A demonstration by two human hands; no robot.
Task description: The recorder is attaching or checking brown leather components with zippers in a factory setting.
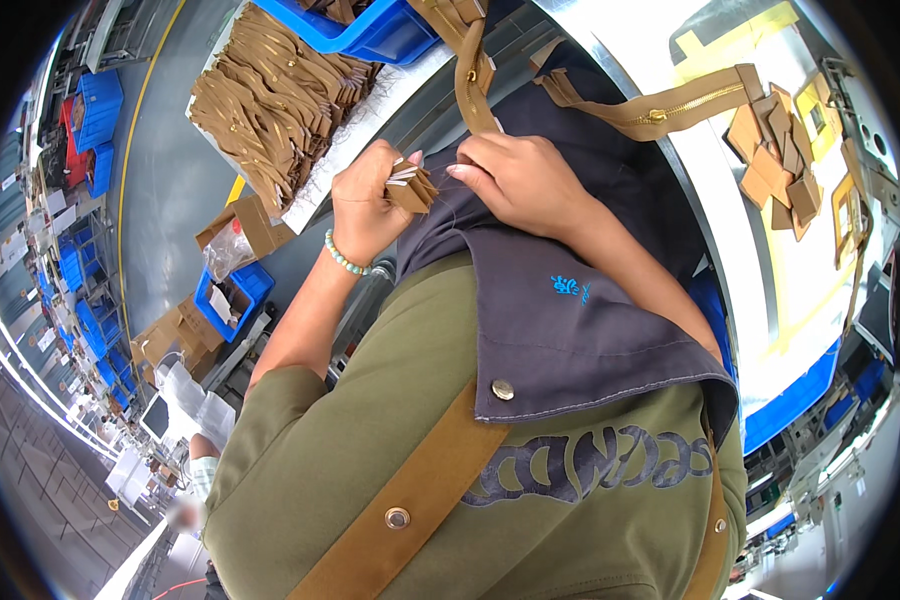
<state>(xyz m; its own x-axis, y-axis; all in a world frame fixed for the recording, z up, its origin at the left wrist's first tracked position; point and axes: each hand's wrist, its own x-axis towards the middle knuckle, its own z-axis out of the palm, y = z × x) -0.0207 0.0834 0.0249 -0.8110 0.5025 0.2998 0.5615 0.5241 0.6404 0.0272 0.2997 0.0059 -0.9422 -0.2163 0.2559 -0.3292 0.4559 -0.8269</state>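
My left hand (pixel 367 198), with a beaded bracelet at the wrist, is closed around a small stack of brown fabric pieces (pixel 410 188) with pale edges. Close beside it, over my dark apron (pixel 580 290), my right hand (pixel 525 185) has its fingers curled and its thumb toward the stack. What the right fingertips pinch, if anything, is hidden. A brown zipper strip (pixel 472 85) with a gold-coloured pull comes down from the top edge and ends at the right knuckles. Fine loose threads show between the hands.
Many brown zipper strips (pixel 270 100) lie piled on the left table, beside a blue bin (pixel 370 38). Another zipper strip (pixel 660 108) reaches onto the white right table (pixel 730 170), near loose brown pieces (pixel 780 160). A cardboard box (pixel 255 228) and blue crate (pixel 250 290) stand lower left.
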